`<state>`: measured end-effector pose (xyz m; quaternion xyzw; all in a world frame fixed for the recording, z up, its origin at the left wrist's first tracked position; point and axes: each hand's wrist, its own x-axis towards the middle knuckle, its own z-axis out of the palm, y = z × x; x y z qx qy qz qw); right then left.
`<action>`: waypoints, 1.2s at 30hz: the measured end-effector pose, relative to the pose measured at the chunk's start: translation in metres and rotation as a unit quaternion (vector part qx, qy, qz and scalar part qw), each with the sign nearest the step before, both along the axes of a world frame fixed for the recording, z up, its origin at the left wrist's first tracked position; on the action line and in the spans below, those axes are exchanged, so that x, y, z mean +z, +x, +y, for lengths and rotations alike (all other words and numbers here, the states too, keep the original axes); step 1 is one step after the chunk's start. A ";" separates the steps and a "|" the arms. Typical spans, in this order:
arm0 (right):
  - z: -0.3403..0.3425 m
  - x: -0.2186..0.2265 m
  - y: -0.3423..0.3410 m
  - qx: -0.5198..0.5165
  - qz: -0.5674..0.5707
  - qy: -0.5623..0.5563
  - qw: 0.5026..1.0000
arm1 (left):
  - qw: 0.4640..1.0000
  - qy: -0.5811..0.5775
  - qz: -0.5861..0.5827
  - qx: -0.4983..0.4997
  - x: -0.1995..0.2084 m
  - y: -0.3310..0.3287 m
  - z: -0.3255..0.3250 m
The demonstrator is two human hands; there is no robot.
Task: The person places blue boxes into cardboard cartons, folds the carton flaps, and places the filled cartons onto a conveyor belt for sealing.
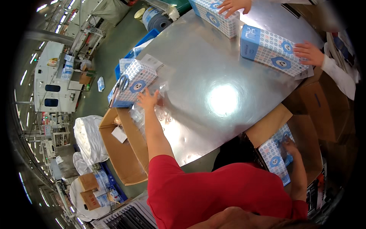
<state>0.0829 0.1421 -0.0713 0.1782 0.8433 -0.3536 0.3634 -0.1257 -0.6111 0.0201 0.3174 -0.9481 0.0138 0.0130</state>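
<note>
The person wears a red shirt [213, 191]. On the right, the right hand [290, 147] reaches down into a brown carton [310, 133]. It is at the blue and white packed boxes [271, 157] inside; I cannot tell if it grips one. On the left is an open brown box [127, 162] with a white paper [119, 134] in it.

The left hand [148, 100] is wide, with its fingers spread, over clear plastic bags [139, 115] at the left side of the shiny metal bench [194, 87]. Just beside its fingertips is a blue and white printed box [143, 74]; I cannot tell if they touch. Scissors [122, 83] lie against that box.

Across the bench, another person's hand [309, 53] is on the end of a long printed box [272, 51]. Their other hand [234, 5] is on a second printed box [217, 17]. Farther off, a blue roll [155, 19] stands past the bench's far left edge.
</note>
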 end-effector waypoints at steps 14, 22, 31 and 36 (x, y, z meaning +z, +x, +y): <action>-0.087 0.110 -0.043 0.146 0.311 0.141 0.928 | 0.923 0.095 0.111 -0.356 -0.007 0.041 0.207; -0.237 0.156 -0.151 0.295 0.434 -0.008 0.851 | 0.855 0.328 0.301 -0.267 -0.025 0.042 0.159; -0.384 0.101 -0.196 0.407 0.382 -0.012 0.830 | 0.908 0.202 0.324 -0.172 -0.040 0.033 0.101; -0.399 0.105 -0.237 0.516 0.430 -0.013 0.741 | 0.878 0.227 0.225 -0.355 -0.014 0.052 0.127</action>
